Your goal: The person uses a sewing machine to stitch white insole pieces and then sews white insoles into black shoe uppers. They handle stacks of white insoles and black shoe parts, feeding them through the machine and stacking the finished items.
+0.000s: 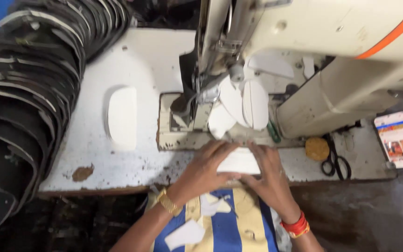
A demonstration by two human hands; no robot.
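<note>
My left hand (206, 168) and my right hand (269, 175) lie side by side on a flat white piece (239, 162) at the front edge of the white machine table (131, 158). Both hands press on it with fingers spread, pointing toward the sewing machine (304, 51). Just beyond the hands, under the needle area (206, 95), several white oval pieces (253, 105) hang in an overlapping chain. More white pieces (187, 233) rest on my lap below the table edge.
A tall curved stack of black soles (29, 93) fills the left side. Black scissors (334, 161) and a round yellow-brown lump (317, 149) lie at right, with a phone (399, 140) showing a lit screen. A white oval inset (121, 116) sits in the table.
</note>
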